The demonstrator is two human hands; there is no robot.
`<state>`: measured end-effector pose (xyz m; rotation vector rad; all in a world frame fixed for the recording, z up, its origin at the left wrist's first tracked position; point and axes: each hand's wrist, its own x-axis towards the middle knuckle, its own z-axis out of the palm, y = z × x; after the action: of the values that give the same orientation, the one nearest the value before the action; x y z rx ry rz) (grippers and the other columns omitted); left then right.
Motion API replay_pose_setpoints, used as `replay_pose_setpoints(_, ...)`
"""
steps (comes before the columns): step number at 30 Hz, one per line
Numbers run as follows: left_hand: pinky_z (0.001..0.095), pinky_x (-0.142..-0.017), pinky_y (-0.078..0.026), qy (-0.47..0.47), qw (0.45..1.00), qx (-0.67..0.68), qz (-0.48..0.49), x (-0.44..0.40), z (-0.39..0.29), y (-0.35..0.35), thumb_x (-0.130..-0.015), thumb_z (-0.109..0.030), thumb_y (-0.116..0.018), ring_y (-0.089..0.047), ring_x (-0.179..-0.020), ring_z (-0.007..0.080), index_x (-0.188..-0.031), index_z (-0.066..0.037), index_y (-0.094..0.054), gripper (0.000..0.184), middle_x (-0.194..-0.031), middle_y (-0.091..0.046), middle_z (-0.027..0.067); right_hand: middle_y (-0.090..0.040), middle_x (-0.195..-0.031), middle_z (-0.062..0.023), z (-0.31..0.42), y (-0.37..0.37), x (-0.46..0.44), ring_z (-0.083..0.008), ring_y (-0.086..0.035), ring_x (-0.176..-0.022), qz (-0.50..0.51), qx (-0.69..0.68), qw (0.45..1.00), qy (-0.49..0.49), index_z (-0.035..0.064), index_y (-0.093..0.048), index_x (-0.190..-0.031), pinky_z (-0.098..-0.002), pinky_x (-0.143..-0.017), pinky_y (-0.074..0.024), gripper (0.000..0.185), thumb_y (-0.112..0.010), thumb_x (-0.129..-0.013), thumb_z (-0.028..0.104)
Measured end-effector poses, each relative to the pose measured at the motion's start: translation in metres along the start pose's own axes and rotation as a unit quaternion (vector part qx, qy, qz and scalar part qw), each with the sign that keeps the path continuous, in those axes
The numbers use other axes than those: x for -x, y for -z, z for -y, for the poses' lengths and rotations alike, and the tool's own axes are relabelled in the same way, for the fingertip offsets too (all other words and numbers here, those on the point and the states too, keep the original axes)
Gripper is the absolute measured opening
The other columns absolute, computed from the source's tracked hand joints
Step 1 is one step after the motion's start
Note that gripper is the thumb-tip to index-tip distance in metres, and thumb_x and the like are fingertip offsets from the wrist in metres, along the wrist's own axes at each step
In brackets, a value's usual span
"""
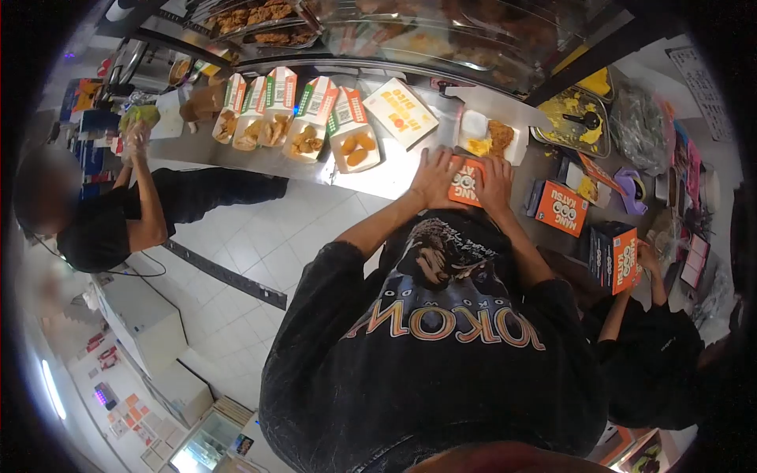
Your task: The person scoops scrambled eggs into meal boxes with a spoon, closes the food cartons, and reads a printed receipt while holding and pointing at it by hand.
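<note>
A small orange food box (465, 181) printed "MANG KATSU" stands at the counter's near edge, close to my body. My left hand (432, 180) is wrapped round its left side, and my right hand (495, 183) grips its right side; the far side of the box is hidden. Just beyond my hands lies an open white box (516, 126) with a fried chicken piece (499, 139), a white wrapped lump (474, 124) and some yellow food (478, 147). A closed white box (404, 114) with orange and yellow print rests to its left.
Several open cartons (355, 146) of fried snacks line the counter at left. On the right are a metal tray (568, 130) of yellow food, another orange box (561, 209) and a tape dispenser (631, 191). Co-workers stand at left (110, 213) and right (650, 347), the latter holding an orange-and-black box (615, 256).
</note>
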<state>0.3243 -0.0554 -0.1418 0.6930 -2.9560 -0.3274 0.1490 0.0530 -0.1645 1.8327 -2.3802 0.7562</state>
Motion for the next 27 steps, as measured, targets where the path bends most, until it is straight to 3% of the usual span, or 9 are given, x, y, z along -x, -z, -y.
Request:
replay_pose_setpoints(5, 0.0652, -0.104, -0.026, -0.071, 0.997, 0.009, 0.030, -0.012, -0.010, -0.019, -0.065, -0.085, -0.058, -0.037, -0.129, 0.0392, -0.139, -0.010, -0.047, 0.106, -0.138, -0.043, 0.0240, -0.055, -0.119, -0.0132, -0.003, 0.018, 0.011, -0.0346, -0.049, -0.109, 0.036, 0.053, 0.998, -0.007, 0.0010, -0.059, -0.110, -0.0473, -0.093, -0.0380, 0.027, -0.060, -0.091, 0.020)
replay_pose_setpoints(8, 0.0636, -0.105, -0.026, -0.091, 0.996, 0.008, 0.003, -0.016, -0.015, -0.024, -0.065, -0.082, -0.060, -0.038, -0.128, 0.0394, -0.135, -0.011, -0.050, 0.100, -0.137, -0.043, 0.0229, -0.053, -0.123, -0.0148, -0.007, 0.031, 0.016, -0.0363, -0.048, -0.113, 0.023, 0.038, 0.999, 0.011, 0.0009, -0.057, -0.113, -0.0492, -0.097, -0.0367, 0.045, -0.067, -0.087, 0.036)
replay_pose_setpoints(11, 0.0629, -0.105, -0.025, -0.096, 0.995, 0.022, 0.025, -0.019, -0.019, -0.026, -0.065, -0.079, -0.063, -0.038, -0.128, 0.0395, -0.134, -0.012, -0.051, 0.098, -0.139, -0.042, 0.0226, -0.049, -0.128, -0.0157, 0.000, 0.059, 0.023, -0.0382, -0.045, -0.118, 0.061, -0.007, 0.997, 0.042, 0.0014, -0.056, -0.115, -0.0512, -0.101, -0.0342, 0.069, -0.075, -0.075, 0.055)
replay_pose_setpoints(12, 0.0628, -0.106, -0.025, -0.095, 0.995, 0.026, 0.035, -0.020, -0.020, -0.026, -0.065, -0.078, -0.064, -0.038, -0.128, 0.0395, -0.134, -0.012, -0.051, 0.097, -0.139, -0.041, 0.0225, -0.046, -0.131, -0.0165, -0.009, 0.055, 0.031, -0.0396, -0.042, -0.122, 0.092, -0.009, 0.995, 0.041, 0.0013, -0.054, -0.118, -0.0526, -0.104, -0.0323, 0.086, -0.076, -0.066, 0.066)
replay_pose_setpoints(15, 0.0569, -0.103, -0.032, -0.104, 0.988, 0.039, 0.105, -0.026, -0.037, -0.003, -0.070, -0.063, -0.073, -0.035, -0.132, 0.0379, -0.140, -0.011, -0.045, 0.091, -0.137, -0.041, 0.0225, -0.048, -0.125, -0.0153, -0.011, 0.069, 0.036, -0.0363, -0.043, -0.121, 0.129, 0.011, 0.991, 0.031, 0.0048, -0.054, -0.119, -0.0526, -0.103, -0.0318, 0.081, -0.077, -0.067, 0.062)
replay_pose_setpoints(21, 0.0516, -0.104, -0.036, -0.187, 0.978, 0.076, 0.061, -0.044, -0.055, -0.007, -0.065, -0.038, -0.085, -0.039, -0.131, 0.0399, -0.140, -0.010, -0.042, 0.091, -0.144, -0.036, 0.0244, -0.049, -0.125, -0.0124, -0.028, 0.106, 0.040, -0.0340, -0.044, -0.123, 0.230, 0.132, 0.962, -0.058, 0.0077, -0.049, -0.124, -0.0523, -0.108, -0.0298, 0.087, -0.086, -0.057, 0.049)
replay_pose_setpoints(22, 0.0504, -0.110, -0.033, -0.178, 0.977, 0.102, 0.055, -0.045, -0.058, -0.003, -0.066, -0.033, -0.084, -0.038, -0.133, 0.0388, -0.139, -0.007, -0.042, 0.088, -0.142, -0.040, 0.0227, -0.049, -0.125, -0.0116, -0.032, 0.110, 0.041, -0.0340, -0.043, -0.123, 0.231, 0.139, 0.960, -0.070, 0.0080, -0.048, -0.125, -0.0543, -0.109, -0.0281, 0.088, -0.087, -0.056, 0.047)
replay_pose_setpoints(25, 0.0517, -0.105, -0.036, -0.152, 0.963, 0.219, 0.043, -0.050, -0.066, 0.006, -0.071, -0.027, -0.080, -0.042, -0.127, 0.0394, -0.132, -0.006, -0.048, 0.072, -0.132, -0.046, 0.0218, -0.048, -0.128, -0.0095, -0.047, 0.116, 0.046, -0.0346, -0.042, -0.126, 0.236, 0.154, 0.954, -0.102, 0.0089, -0.046, -0.129, -0.0608, -0.112, -0.0229, 0.093, -0.090, -0.054, 0.041)
replay_pose_setpoints(27, 0.0504, -0.098, -0.040, -0.097, 0.981, 0.170, -0.003, -0.051, -0.067, 0.010, -0.074, -0.023, -0.078, -0.045, -0.122, 0.0392, -0.127, -0.004, -0.049, 0.063, -0.128, -0.048, 0.0198, -0.046, -0.134, -0.0086, -0.060, 0.116, 0.051, -0.0356, -0.039, -0.131, 0.244, 0.163, 0.947, -0.131, 0.0093, -0.044, -0.132, -0.0654, -0.113, -0.0192, 0.096, -0.091, -0.053, 0.040)
